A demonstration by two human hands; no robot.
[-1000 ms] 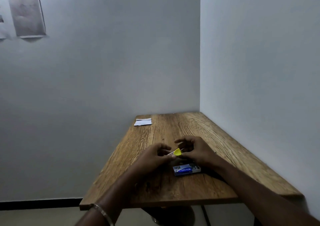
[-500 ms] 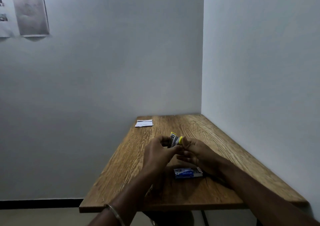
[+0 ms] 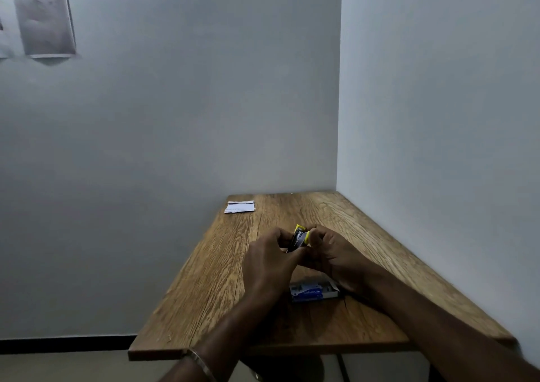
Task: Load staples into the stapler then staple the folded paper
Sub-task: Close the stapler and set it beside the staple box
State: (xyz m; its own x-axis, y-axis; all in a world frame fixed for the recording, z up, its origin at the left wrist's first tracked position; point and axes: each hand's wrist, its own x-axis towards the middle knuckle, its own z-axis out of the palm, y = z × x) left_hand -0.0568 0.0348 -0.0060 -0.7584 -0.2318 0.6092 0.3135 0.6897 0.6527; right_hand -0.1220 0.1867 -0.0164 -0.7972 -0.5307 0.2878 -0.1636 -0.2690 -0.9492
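Note:
A small yellow and black stapler (image 3: 299,237) is held upright above the middle of the wooden table (image 3: 216,282). My left hand (image 3: 270,261) grips its lower part from the left. My right hand (image 3: 330,251) pinches its yellow top end from the right. A blue and white staple box (image 3: 314,291) lies flat on the table just below my right wrist. The folded white paper (image 3: 239,207) lies at the table's far left corner, well away from both hands.
The table stands in a corner, with a wall behind it and another along its right edge. Its left edge and front edge drop to the floor. Grey sheets (image 3: 43,16) hang on the back wall at upper left.
Both hands lifted the stapler off the table and turned it upright. It now sits slightly higher and closer between the fingers than half a second ago.

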